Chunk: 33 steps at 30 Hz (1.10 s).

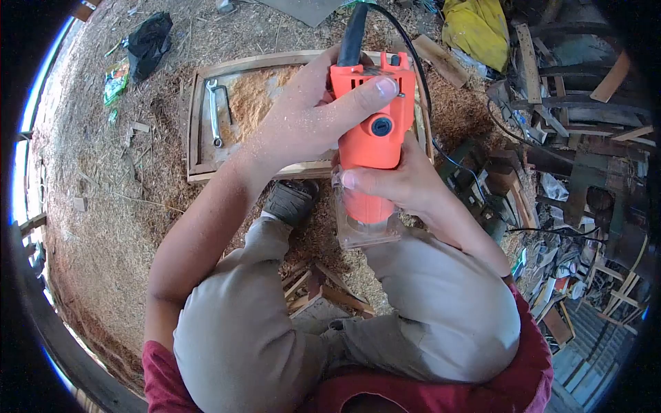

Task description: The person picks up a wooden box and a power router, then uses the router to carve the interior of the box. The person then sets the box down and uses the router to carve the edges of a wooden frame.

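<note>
An orange trim router (372,141) with a clear plastic base (368,237) is held up over my knees, its base end toward me. My left hand (323,110) grips the far end of its body, the thumb lying across the orange casing. Lower down, my right hand (403,182) is wrapped around the body just above the clear base. A black power cord (406,41) loops from the far end and runs down the right. Behind the router lies a wood-framed panel (196,148) strewn with sawdust. On it rests a combination wrench (214,120), beside a thin dark bent tool (224,100).
Wood shavings cover the ground (103,186). A black plastic bag (149,45) and a green wrapper (116,81) lie at the far left. A yellow sack (475,31) sits at the far right. Scrap wood (530,62) and clutter fill the right side. My shoe (292,201) is near the panel.
</note>
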Each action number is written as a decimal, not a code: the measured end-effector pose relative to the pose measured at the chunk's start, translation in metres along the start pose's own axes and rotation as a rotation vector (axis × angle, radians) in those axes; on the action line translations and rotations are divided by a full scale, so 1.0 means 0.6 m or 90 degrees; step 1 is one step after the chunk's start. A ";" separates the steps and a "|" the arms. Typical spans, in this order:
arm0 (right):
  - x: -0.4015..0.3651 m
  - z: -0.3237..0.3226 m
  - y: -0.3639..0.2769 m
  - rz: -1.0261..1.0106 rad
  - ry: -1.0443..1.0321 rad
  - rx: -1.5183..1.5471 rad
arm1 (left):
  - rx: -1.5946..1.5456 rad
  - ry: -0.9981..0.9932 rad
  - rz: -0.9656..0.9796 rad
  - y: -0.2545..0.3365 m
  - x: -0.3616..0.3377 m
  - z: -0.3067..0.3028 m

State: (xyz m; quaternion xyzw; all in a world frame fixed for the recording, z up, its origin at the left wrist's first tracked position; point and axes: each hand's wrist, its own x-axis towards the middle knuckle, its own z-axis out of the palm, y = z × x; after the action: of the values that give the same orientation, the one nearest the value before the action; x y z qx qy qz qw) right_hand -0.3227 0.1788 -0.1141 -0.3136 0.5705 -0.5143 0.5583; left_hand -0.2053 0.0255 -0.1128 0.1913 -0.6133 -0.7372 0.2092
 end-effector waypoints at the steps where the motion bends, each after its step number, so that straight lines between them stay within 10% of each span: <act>1: -0.002 0.002 -0.004 0.005 -0.002 -0.002 | -0.007 -0.005 0.003 0.000 -0.002 0.000; 27: -0.012 0.010 -0.015 0.095 -0.022 0.072 | -0.007 -0.007 -0.027 0.015 -0.007 -0.002; 33: -0.011 -0.026 -0.019 -0.055 0.061 0.046 | 0.179 -0.071 0.175 0.002 0.023 -0.056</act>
State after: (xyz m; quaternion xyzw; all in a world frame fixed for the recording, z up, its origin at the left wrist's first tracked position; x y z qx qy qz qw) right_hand -0.3392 0.1853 -0.1039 -0.2924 0.5638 -0.5723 0.5187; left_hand -0.1988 -0.0100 -0.1181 0.0918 -0.7409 -0.6185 0.2451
